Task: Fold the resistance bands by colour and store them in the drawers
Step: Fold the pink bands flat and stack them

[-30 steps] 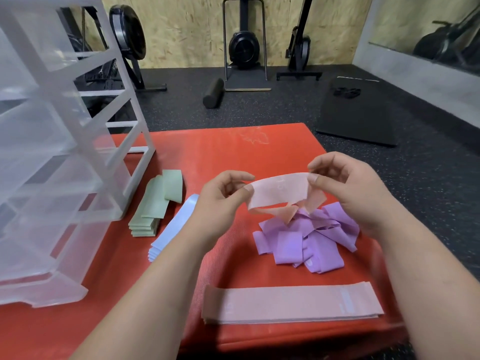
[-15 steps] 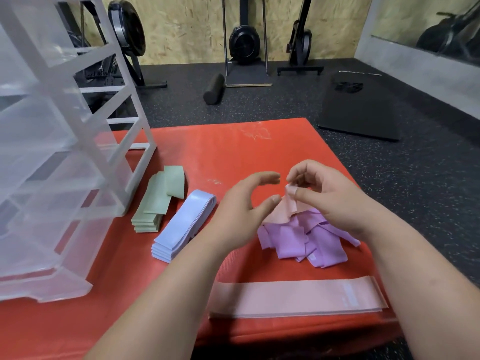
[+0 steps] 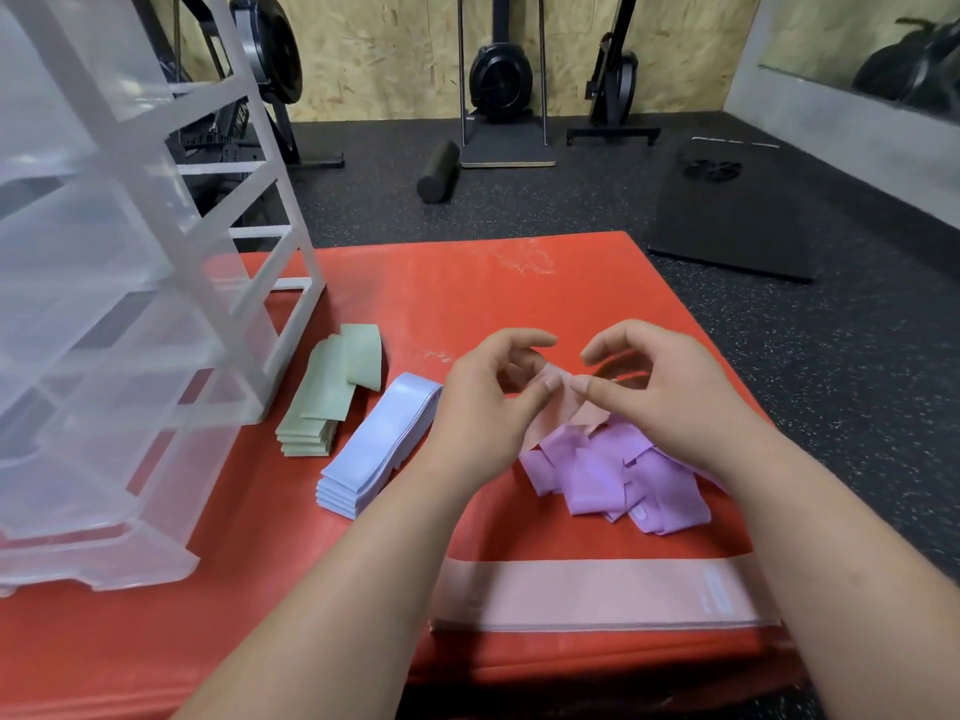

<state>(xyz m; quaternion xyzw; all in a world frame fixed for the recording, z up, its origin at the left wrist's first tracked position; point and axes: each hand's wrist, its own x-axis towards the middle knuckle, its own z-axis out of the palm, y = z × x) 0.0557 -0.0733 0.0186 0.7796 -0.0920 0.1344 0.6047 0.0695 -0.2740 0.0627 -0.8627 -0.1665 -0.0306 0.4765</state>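
Fingers (image 3: 546, 391) of left hand (image 3: 483, 407) and right hand (image 3: 675, 407) pinch the pink band (image 3: 587, 415) above the purple pile (image 3: 613, 475); if it slipped, the colours would likely mix.

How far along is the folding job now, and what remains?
Done: green bands and blue bands lie folded in stacks. In hand: left hand and right hand pinch a pink band. Left: the purple heap, and no bands show in the drawers.

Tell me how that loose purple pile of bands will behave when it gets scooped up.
Probably floppy: the purple bands lie crumpled and overlapping, with ends draping onto the red mat. Likely light, being thin flat strips. Loose ends would probably dangle or slip out, since nothing there is folded, unlike the blue stack.
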